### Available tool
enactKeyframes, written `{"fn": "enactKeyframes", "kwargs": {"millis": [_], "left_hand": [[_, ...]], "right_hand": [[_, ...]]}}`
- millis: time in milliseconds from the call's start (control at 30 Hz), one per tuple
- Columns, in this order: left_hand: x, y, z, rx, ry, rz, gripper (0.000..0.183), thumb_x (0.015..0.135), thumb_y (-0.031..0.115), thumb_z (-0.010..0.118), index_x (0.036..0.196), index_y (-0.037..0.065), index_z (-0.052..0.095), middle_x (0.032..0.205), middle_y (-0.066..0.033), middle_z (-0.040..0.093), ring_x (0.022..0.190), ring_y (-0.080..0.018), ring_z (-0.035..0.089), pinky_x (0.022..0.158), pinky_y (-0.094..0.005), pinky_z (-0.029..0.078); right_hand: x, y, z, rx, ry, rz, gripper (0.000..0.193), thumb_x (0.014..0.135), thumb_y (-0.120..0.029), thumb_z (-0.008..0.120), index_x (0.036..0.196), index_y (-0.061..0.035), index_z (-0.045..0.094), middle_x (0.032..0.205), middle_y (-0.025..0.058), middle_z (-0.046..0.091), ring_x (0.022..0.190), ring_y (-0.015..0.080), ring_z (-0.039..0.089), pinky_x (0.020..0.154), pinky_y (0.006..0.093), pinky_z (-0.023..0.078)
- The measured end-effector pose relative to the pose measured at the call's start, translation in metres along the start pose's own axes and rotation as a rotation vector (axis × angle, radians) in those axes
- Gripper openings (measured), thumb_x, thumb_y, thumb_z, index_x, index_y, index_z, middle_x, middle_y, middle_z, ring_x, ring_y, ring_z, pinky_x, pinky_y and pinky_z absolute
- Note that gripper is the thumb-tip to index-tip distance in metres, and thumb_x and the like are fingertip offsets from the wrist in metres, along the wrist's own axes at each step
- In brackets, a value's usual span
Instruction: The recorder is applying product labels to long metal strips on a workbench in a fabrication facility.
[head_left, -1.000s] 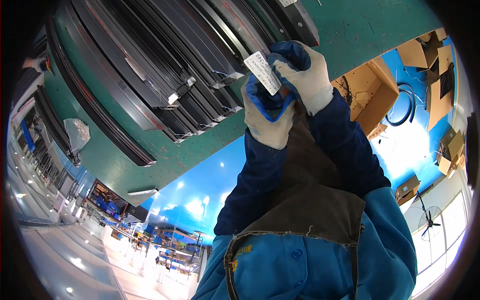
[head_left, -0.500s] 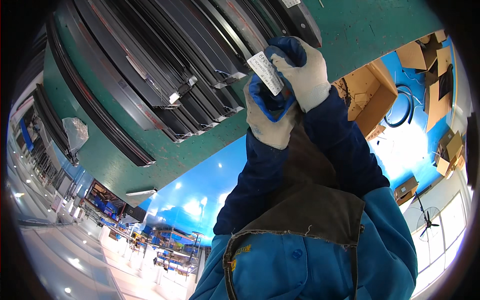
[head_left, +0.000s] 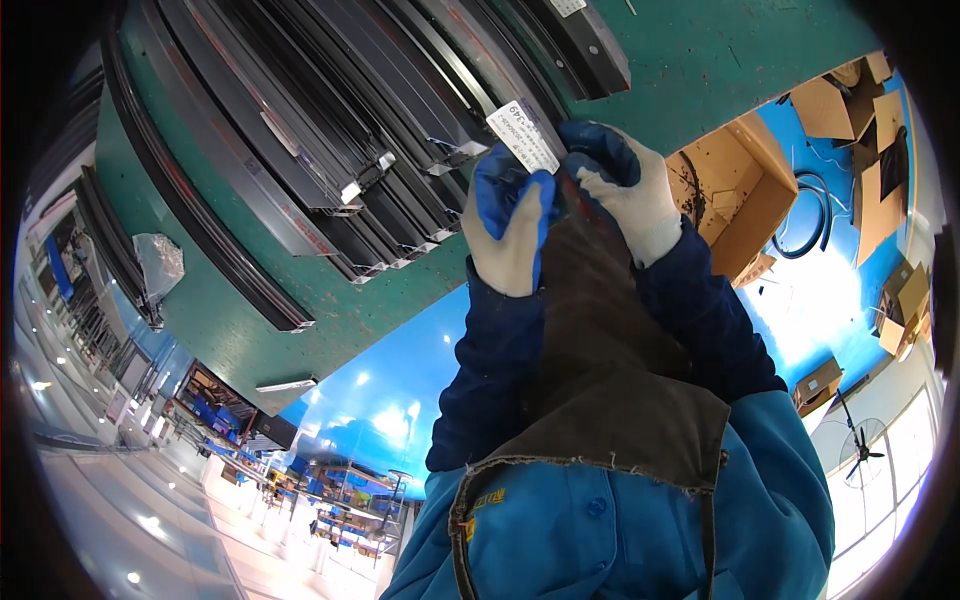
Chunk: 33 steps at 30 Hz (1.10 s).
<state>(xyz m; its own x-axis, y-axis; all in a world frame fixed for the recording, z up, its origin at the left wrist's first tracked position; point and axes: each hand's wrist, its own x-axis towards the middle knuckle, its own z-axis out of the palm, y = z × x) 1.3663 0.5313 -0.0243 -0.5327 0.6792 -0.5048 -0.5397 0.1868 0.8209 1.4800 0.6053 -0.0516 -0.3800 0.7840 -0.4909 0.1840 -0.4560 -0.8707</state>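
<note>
Just by green table edge (head_left: 400, 307), hands (head_left: 508, 235) at label (head_left: 523, 136), dark profiles (head_left: 425, 115) close

1) Label (head_left: 523, 137): smooth, paper-like;
2) gloved right hand (head_left: 632, 198): knitted cloth, rubbery coating;
3) profiles (head_left: 592, 65): smooth metal, satin sheen;
4) counter (head_left: 700, 60): matt, scuffed;
5) apron (head_left: 610, 420): matt cloth, frayed edge;
6) box (head_left: 768, 222): matt cardboard;
7) floor (head_left: 415, 345): glossy

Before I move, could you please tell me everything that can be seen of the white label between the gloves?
The white label is flat, oblong and paper-like in look, with dark print on the face that shows. It is slanted, its upper end toward the picture's left, in front of the long dark profiles. The left grip, a gloved hand, is at its lower end, where the thumb seems to touch it. Whether the right grip, also gloved, touches it, I cannot tell.
</note>
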Motion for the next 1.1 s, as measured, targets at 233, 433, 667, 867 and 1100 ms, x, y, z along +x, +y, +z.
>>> {"fn": "enactKeyframes", "kwargs": {"millis": [233,433,667,867,1100], "left_hand": [[0.002,0.002,0.004,0.121,0.195,-0.061,0.031,0.077,-0.002,0.063,0.106,-0.004,0.054,0.084,-0.0118,0.061,0.059,-0.0139,0.056,0.056,-0.0232,0.049],[0.0,-0.003,0.005,0.117,0.173,0.012,0.032,0.076,-0.002,0.064,0.106,-0.005,0.053,0.083,-0.0117,0.061,0.057,-0.0143,0.057,0.052,-0.0214,0.049],[-0.003,-0.011,0.0,0.069,0.141,0.059,0.034,0.077,-0.003,0.062,0.108,-0.005,0.051,0.083,-0.0122,0.062,0.058,-0.0153,0.058,0.052,-0.0216,0.049],[-0.004,-0.015,-0.007,0.041,0.091,0.05,0.036,0.078,-0.002,0.06,0.112,-0.005,0.049,0.086,-0.0138,0.061,0.062,-0.0165,0.059,0.055,-0.0231,0.05],[-0.007,-0.008,-0.009,-0.003,0.034,-0.018,0.037,0.079,-0.006,0.054,0.115,-0.003,0.047,0.093,-0.0136,0.061,0.071,-0.0164,0.059,0.065,-0.0236,0.05]], "right_hand": [[-0.028,0.011,-0.004,-0.008,0.053,0.018,0.041,0.072,0.006,0.06,0.112,0.0058,0.054,0.102,0.0126,0.064,0.088,0.017,0.061,0.081,0.0225,0.047],[-0.043,0.015,-0.011,0.067,0.028,0.039,0.044,0.072,0.006,0.059,0.115,0.0058,0.052,0.105,0.0126,0.063,0.091,0.017,0.061,0.082,0.0221,0.047],[-0.048,0.017,-0.009,-0.003,0.062,-0.012,0.043,0.073,0.004,0.06,0.115,0.005,0.052,0.106,0.0124,0.063,0.091,0.0171,0.061,0.081,0.0222,0.047],[-0.051,0.011,-0.009,-0.143,0.048,-0.004,0.045,0.073,-0.001,0.063,0.116,0.0034,0.053,0.105,0.0129,0.063,0.091,0.0188,0.062,0.08,0.0229,0.048],[-0.049,0.009,-0.005,-0.175,0.061,0.027,0.047,0.072,-0.008,0.066,0.116,0.0025,0.053,0.104,0.014,0.063,0.091,0.0213,0.062,0.08,0.0251,0.048]]}}
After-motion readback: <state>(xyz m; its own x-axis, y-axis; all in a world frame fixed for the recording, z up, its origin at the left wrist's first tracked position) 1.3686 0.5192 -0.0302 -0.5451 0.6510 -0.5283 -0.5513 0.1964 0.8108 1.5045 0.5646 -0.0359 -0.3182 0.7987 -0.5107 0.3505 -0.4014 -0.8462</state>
